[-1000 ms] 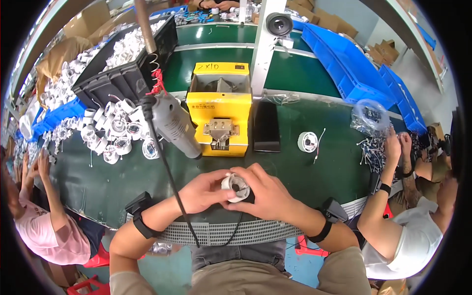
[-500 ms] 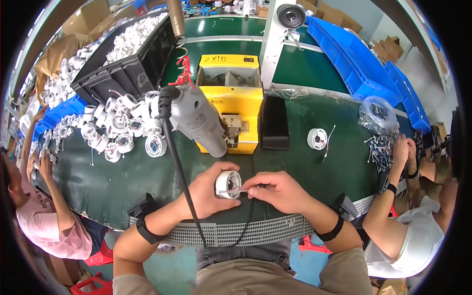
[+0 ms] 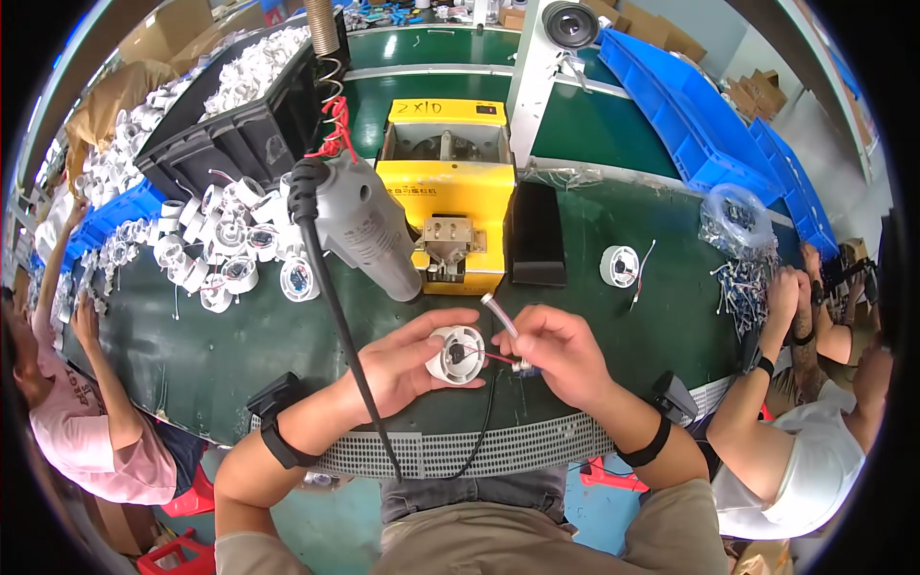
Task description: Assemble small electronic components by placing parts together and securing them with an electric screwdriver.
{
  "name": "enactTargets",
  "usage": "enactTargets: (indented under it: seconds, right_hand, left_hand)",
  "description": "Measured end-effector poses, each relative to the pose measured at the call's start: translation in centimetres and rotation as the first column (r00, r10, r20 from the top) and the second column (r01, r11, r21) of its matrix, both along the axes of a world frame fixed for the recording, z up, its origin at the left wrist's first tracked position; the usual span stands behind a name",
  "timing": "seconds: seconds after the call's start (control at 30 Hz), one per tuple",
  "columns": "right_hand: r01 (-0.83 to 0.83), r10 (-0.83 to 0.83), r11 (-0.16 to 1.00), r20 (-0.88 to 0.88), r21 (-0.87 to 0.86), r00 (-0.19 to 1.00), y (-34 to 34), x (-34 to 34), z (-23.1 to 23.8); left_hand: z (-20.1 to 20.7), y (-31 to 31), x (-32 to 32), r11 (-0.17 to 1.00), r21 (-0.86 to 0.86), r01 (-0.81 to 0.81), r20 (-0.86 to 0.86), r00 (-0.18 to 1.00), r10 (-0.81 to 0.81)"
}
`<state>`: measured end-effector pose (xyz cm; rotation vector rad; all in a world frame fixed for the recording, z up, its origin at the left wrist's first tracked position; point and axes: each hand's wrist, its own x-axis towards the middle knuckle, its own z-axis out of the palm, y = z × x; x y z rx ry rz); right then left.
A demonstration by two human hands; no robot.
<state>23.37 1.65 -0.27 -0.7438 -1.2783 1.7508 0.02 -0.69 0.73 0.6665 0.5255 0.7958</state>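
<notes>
My left hand (image 3: 407, 359) grips a round white plastic housing (image 3: 467, 370) by its side, its open face turned up with a dark part inside. Thin red wires run from the middle of the housing to my right hand (image 3: 565, 356). There, thumb and fingers close on a pale, pinkish wire lead (image 3: 502, 317) with a white end that points up and left. A small white connector (image 3: 522, 365) with a bluish bit shows below those fingers. Both hands are just above the green table, near its front edge.
A grey electric screwdriver (image 3: 369, 230) hangs before a yellow screw feeder (image 3: 446, 192); its black cable crosses my left forearm. White housings (image 3: 230, 235) pile up at left, beside a black crate (image 3: 235, 144). Another housing (image 3: 620, 266) lies at right. Co-workers sit on both sides.
My right hand has moved right and turned, raising the wire lead from the housing. The housing faces up more squarely. The hanging screwdriver has shifted slightly left.
</notes>
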Motion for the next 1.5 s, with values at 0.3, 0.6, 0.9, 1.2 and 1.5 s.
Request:
enactTargets:
  seconds: [0.3,0.6,0.9,1.2,1.5]
  right_hand:
    - [-0.181,0.06,0.94,0.381,0.289,0.923,-0.3,-0.4,-0.5]
    - [-0.08,0.126,0.987,0.371,-0.137,0.92,-1.0,-1.3,0.8]
    - [-0.154,-0.563,0.372,0.354,0.916,0.746,-0.7,-0.8,1.0]
    - [0.027,-0.015,0.999,0.325,-0.033,0.946,-1.2,-1.6,1.1]
    - [0.077,-0.073,0.997,0.09,-0.033,0.993,-2.0,-3.1,0.4]
  left_hand:
    - [-0.4,0.2,-0.2,0.997,-0.046,0.059,0.085,0.995,-0.055]
    - [-1.2,-0.3,0.4,0.999,0.022,-0.032,0.009,0.999,0.032]
    - [-0.9,0.0,0.4,0.966,-0.044,-0.255,0.041,0.966,0.256]
    - [-1.3,-0.6,0.9,0.954,0.086,-0.288,0.117,0.954,0.277]
    - [-1.7,-1.1,1.4,0.985,0.104,-0.135,0.216,0.97,0.11]
